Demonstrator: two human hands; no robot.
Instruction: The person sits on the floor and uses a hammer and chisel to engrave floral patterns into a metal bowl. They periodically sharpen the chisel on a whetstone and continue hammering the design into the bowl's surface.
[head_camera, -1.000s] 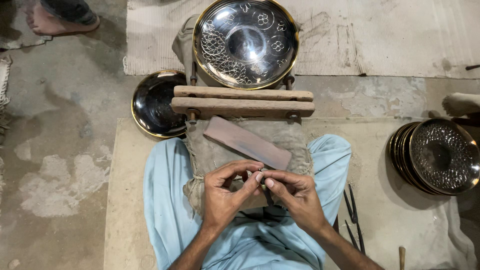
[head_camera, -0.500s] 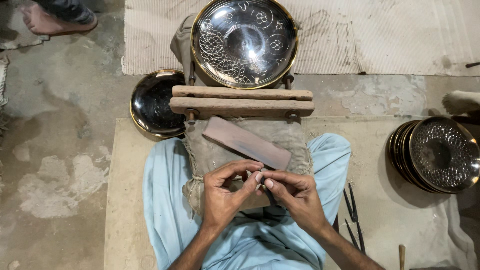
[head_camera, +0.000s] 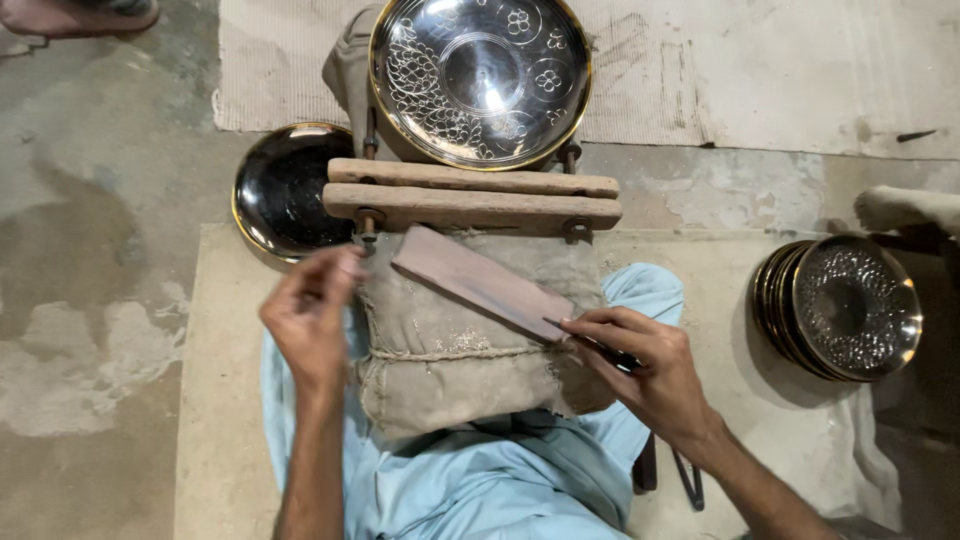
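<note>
While my right hand (head_camera: 645, 365) pinches a thin dark tool (head_camera: 600, 347) against the near end of the flat stone (head_camera: 480, 283) on the sack pad (head_camera: 460, 350) | left hand (head_camera: 310, 315) lifted, fingers loosely apart, empty | risk: tool could skid off the stone's edge, nicking my fingers.

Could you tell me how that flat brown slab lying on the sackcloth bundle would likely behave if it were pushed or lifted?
The brown slab looks stiff: its edges stay straight though it lies slanted across the soft sackcloth bundle. Being flat, it would probably slide rather than roll. It rests on uneven padding, so a push near the end by the right hand might tilt it.
</note>
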